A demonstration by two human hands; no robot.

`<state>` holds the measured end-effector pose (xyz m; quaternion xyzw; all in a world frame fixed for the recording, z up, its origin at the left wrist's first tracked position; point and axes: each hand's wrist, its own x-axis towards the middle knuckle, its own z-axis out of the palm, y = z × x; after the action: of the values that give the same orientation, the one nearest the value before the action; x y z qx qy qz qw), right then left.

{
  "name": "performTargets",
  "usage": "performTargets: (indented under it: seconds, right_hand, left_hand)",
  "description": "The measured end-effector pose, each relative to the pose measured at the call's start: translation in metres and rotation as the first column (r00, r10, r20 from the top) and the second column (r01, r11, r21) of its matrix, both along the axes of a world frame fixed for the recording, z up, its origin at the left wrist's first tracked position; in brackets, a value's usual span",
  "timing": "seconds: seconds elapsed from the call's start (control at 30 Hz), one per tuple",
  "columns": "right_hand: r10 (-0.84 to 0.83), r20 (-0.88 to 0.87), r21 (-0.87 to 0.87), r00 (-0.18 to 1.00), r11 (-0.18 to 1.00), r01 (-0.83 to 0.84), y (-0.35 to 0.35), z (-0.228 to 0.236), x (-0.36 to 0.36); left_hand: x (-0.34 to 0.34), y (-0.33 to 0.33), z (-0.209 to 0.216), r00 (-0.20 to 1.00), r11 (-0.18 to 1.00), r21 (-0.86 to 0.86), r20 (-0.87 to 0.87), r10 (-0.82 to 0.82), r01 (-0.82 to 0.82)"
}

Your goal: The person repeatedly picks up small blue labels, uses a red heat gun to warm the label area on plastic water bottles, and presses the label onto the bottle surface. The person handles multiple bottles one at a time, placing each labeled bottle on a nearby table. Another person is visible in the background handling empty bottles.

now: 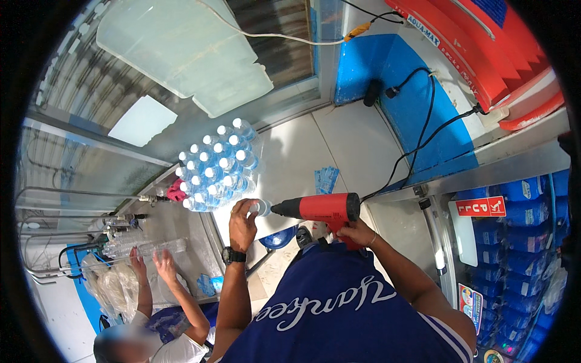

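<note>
My left hand (242, 222), with a black watch on its wrist, has its fingers closed round a clear plastic bottle (261, 208) with a pale top. My right hand (357, 233) grips the handle of a red heat gun (324, 207). Its black nozzle points left and ends right beside the bottle's top. Just beyond my left hand, several clear water bottles (212, 173) with white caps stand in tight rows on a white table (290, 158). Blue printed plastic sleeves (327, 179) lie on the table to the right of them.
A black cord (396, 166) runs from the heat gun toward the right wall. At the lower left, a co-worker's hands (163, 266) hold clear bottles (162, 247) beside metal pipes and taps (124, 221). Blue packs (525, 224) are stacked behind the glass door at right.
</note>
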<state>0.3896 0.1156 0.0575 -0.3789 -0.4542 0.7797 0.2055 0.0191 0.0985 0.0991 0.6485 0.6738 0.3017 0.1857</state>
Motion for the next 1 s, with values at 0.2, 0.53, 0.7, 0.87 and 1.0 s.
performTargets:
  seconds: [0.2,0.53,0.7,0.87,1.0]
  right_hand:
    - [-0.017,-0.028,-0.047,0.999,0.999,0.016,-0.001,0.000,0.002]
    - [-0.002,-0.020,-0.001,1.000,1.000,0.002,0.000,0.009,0.000]
    - [-0.014,-0.019,-0.037,1.000,0.999,0.013,-0.001,0.007,0.002]
    - [-0.002,-0.067,-0.018,0.998,1.000,0.001,-0.002,-0.009,0.002]
    - [-0.022,0.125,-0.013,0.992,1.000,0.023,-0.005,-0.024,0.006]
  left_hand:
    - [0.005,0.015,0.001,0.958,0.958,-0.141,-0.178,0.224,-0.250]
    - [0.006,0.023,0.005,0.993,0.993,-0.001,-0.026,0.115,-0.115]
    - [-0.015,0.022,0.006,0.982,0.976,-0.113,-0.015,-0.187,0.184]
    - [-0.005,0.032,-0.006,0.998,0.991,-0.119,0.012,0.069,-0.067]
    - [-0.001,0.062,-0.013,0.986,0.990,-0.013,-0.099,0.136,-0.138]
